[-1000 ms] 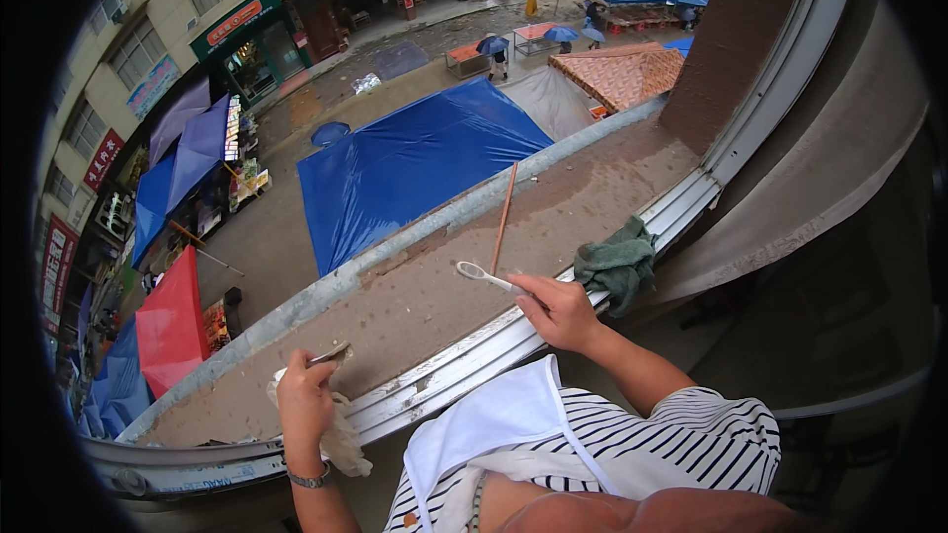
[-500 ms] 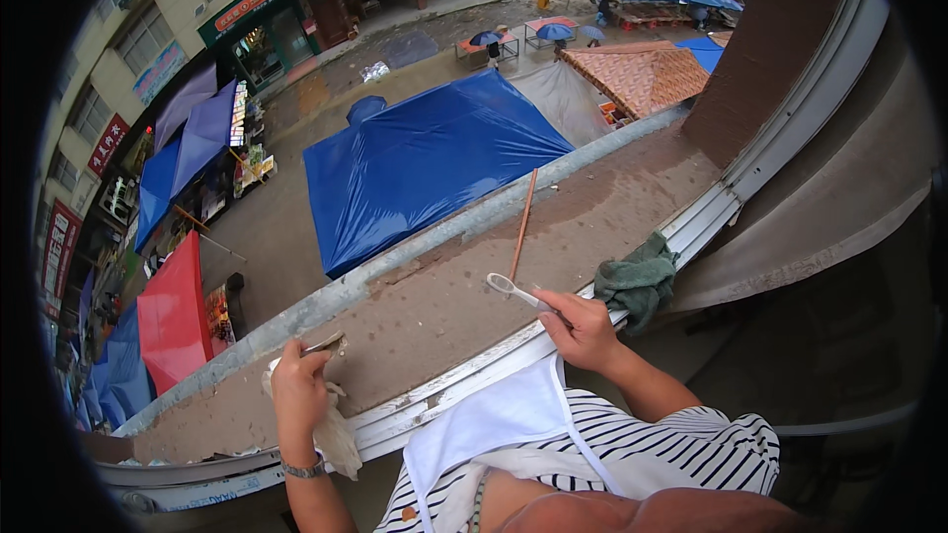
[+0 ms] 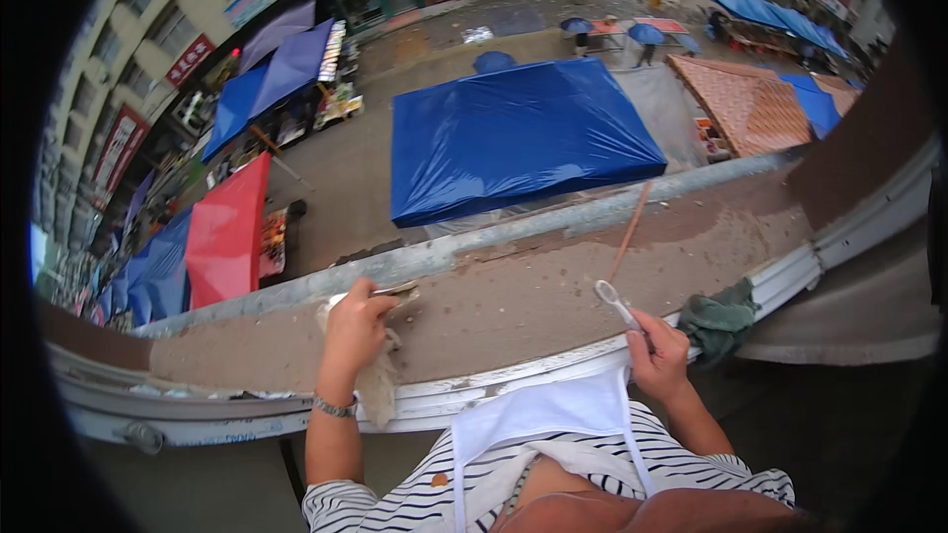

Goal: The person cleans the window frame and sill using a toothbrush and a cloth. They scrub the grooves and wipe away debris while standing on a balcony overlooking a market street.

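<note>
My left hand is above the left part of the window ledge, closed on a pale rag that hangs below it. A thin, flat piece sticks out past its fingers, too blurred to name. My right hand, near the window track, is wrapped round the handle of a white tool with an oval, spoon-like end. That end points away from me over the ledge. Next to this hand a dark green cloth is draped over the track, not held.
A white window track runs along the ledge's near side. A thin reddish-brown stick lies across the ledge. Beyond the outer edge, far below, is a street with a blue canopy, a red canopy and several umbrellas.
The view has turned, so ledge and street sit differently in the picture. The white tool points more steeply away from me. Both hands keep their holds.
</note>
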Demonstrator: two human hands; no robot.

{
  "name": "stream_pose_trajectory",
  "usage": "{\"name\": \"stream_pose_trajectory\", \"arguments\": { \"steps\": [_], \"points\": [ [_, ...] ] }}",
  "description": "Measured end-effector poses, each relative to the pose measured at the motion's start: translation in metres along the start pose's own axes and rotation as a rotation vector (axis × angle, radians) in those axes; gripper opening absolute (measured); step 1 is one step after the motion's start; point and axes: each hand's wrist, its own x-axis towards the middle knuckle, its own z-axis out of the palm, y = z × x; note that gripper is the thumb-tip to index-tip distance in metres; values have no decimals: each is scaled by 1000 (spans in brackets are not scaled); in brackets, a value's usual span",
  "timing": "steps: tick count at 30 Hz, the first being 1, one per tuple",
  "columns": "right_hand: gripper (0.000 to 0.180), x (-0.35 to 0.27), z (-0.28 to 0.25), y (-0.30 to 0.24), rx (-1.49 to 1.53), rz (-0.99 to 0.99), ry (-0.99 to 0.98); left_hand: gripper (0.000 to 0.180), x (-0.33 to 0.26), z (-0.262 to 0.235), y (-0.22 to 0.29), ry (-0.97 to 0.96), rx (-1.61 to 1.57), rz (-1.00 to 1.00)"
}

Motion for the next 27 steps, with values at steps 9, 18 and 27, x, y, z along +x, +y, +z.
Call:
{"name": "stream_pose_trajectory", "arguments": {
  "steps": [9, 18, 27],
  "points": [
    [27, -7, 5, 4, 54, 56, -23, 23, 6, -13, 1, -31, 39, -23],
    [28, -4, -1, 4, 39, 56, -37, 23, 12, -8, 2, -18, 31, -38],
    [29, -2, 0, 1, 42, 49, -35, 25, 13, -7, -1, -21, 45, -35]
  ]
}}
